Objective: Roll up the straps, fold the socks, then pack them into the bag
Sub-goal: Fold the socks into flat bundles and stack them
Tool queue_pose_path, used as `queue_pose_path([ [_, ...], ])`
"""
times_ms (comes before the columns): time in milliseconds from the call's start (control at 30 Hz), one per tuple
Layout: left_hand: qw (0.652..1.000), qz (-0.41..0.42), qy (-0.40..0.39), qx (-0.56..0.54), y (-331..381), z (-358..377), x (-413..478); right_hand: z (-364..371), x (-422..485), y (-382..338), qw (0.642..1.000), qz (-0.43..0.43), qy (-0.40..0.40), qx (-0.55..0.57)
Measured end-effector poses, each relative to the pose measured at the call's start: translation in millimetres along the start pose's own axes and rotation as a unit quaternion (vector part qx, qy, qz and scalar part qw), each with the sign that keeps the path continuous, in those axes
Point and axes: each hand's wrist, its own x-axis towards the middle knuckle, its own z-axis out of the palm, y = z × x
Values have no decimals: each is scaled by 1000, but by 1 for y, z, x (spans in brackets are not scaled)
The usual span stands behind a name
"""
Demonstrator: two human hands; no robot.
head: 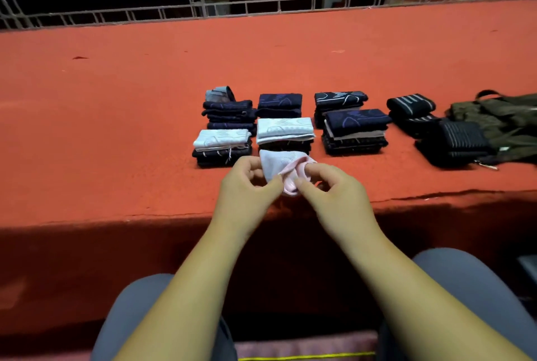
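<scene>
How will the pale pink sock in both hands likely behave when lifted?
Probably floppy: the sock bunches and folds between the left hand and right hand. Likely light, since fingertip pinches seem enough to hold it. Knit texture suggests little slip.

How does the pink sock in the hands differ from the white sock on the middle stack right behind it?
The pink sock is loosely bunched, pinched between the left hand and right hand; the white sock is folded into a flat rectangle. The pink sock is in the hands, on no pile; the white sock rests on top of dark socks. Both are pale among mostly dark pieces.
</scene>
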Motion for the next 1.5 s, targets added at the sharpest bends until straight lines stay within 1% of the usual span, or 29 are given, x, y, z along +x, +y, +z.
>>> queue_pose_path([
  [67,998,-1,-17,63,-4,3,-2,-2,0,3,1000,2,-17,13],
  [167,993,12,15,114,-6,8,-4,-3,-1,8,1000,-8,-20,11],
  [233,988,63,29,137,-7,9,-3,-4,0,14,999,-5,-28,14],
  [267,981,93,32,166,-9,10,-1,-5,0,16,999,-1,-34,17],
  [333,973,113,40,197,-14,10,3,-8,1,19,999,-2,-43,23],
  [433,977,103,74,169,-19,9,11,-16,2,19,997,2,-54,62],
  [533,976,91,64,185,-20,8,19,-21,6,23,994,27,-50,93],
  [700,983,13,93,160,-18,4,26,-31,15,29,984,80,-19,155],
  [833,977,9,109,181,-20,-1,31,-34,18,34,979,109,-4,172],
  [1033,968,-20,162,193,-27,-10,41,-38,25,37,974,142,15,178],
  [1100,962,-22,193,194,-30,-18,45,-40,29,39,967,156,49,196],
  [1167,951,-34,242,192,-32,-33,50,-49,36,44,950,182,106,232],
  [1200,948,-41,255,186,-31,-41,51,-55,39,48,952,180,126,215],
  [1267,958,-39,239,154,-25,-45,48,-62,38,49,973,140,117,139],
  [1367,977,-23,170,126,-16,-31,40,-56,30,45,988,102,72,87],
  [1433,985,-45,130,109,-18,-27,40,-52,27,45,994,95,36,44],
  [1500,990,-71,107,63,-18,-31,42,-52,28,46,996,87,22,6],
])
